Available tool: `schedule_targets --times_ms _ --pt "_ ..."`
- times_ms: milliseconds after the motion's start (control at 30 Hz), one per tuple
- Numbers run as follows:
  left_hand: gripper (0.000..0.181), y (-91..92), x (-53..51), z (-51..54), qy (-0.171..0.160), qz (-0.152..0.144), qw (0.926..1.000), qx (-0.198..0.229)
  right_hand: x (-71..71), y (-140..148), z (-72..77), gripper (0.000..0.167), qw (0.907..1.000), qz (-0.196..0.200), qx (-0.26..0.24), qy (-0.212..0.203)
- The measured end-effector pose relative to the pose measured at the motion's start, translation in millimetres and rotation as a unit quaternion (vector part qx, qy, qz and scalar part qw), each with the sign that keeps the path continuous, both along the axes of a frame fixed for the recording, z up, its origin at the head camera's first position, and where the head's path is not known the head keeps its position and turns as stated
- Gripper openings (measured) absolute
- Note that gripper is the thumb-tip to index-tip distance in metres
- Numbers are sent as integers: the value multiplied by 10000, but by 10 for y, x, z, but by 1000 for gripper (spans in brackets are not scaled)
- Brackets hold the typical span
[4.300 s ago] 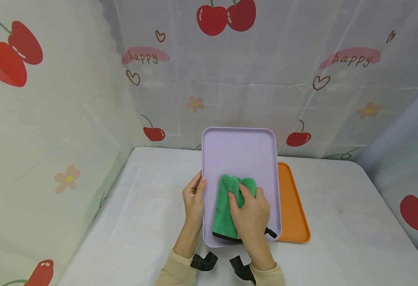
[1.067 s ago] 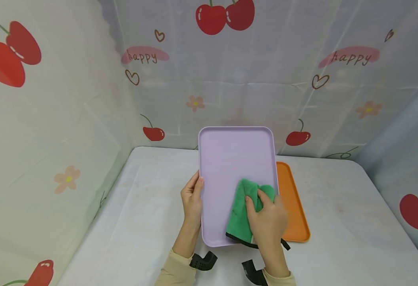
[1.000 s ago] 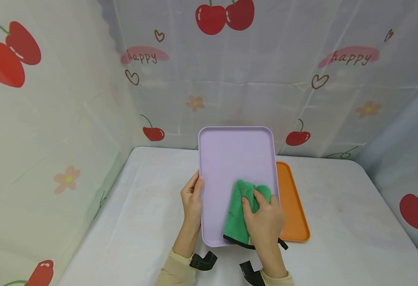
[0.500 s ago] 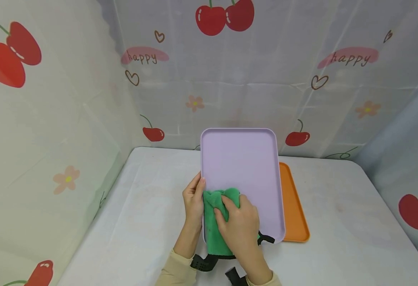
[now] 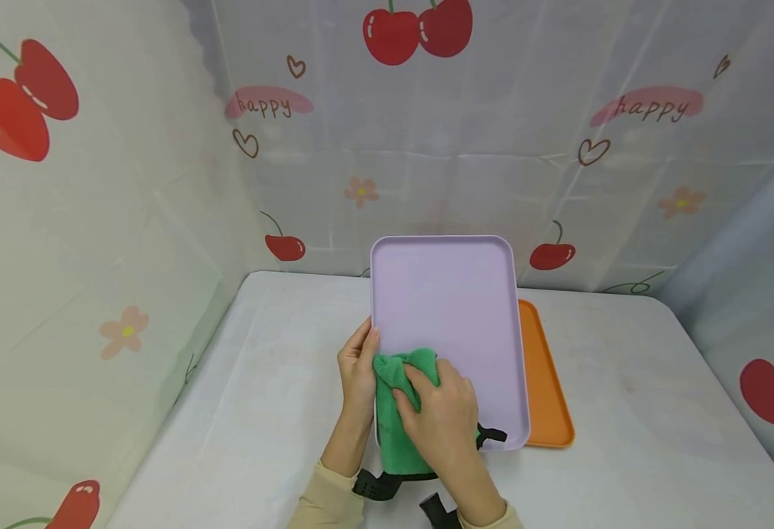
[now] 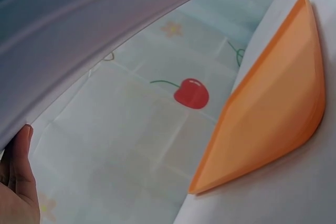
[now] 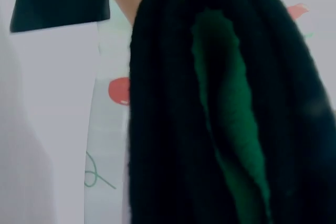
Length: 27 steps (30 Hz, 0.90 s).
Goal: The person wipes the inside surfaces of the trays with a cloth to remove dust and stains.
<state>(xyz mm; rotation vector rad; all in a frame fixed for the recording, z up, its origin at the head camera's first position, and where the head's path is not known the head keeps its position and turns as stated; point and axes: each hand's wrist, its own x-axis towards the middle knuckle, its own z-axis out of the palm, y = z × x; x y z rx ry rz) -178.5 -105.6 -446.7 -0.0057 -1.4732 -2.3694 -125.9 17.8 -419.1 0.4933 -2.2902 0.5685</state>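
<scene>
A lilac rectangular tray point(image 5: 449, 301) is held up off the table, tilted toward the head camera. My left hand point(image 5: 358, 371) grips its left edge, with the thumb on the near side and fingers behind. With thumb and fingers my right hand point(image 5: 442, 415) pinches a folded green cloth point(image 5: 400, 441) with black edging, lying against the tray's lower left part, close to the left hand. A black loop of the cloth sticks out on its right. Close up in the right wrist view, the cloth's dark edge point(image 7: 163, 103) covers most of the picture and hides the fingers.
An orange tray point(image 5: 542, 382) lies on the white table point(image 5: 638, 397), partly behind the lilac one; the left wrist view shows it too. Curtains printed with cherries point(image 5: 552, 256) hang at the back and sides. Black wrist mounts point(image 5: 378, 486) sit below the hands.
The right hand has slid the green cloth from the tray's lower right to its lower left. The lilac tray has shifted slightly right. The left hand keeps its grip, and the orange tray stays put.
</scene>
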Motion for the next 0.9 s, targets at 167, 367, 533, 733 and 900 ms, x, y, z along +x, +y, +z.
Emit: schedule_targets --times_ms 167,367,533,733,900 --pt "42 5 0 10 -23 15 10000 -27 -8 52 6 37 9999 0 -80 -82" --pt "42 -1 -3 9 -60 82 9999 -62 -8 131 16 36 9998 -89 -46 -164" --pt "42 -24 -13 8 -166 235 9996 -81 -11 253 9 36 9988 -329 -165 -324" --pt "40 -57 -7 32 -209 216 9995 -3 -40 443 12 35 9947 -643 -395 -705" --pt "39 -69 -9 40 -160 193 9997 48 -57 608 25 34 9865 -916 -674 -1174"
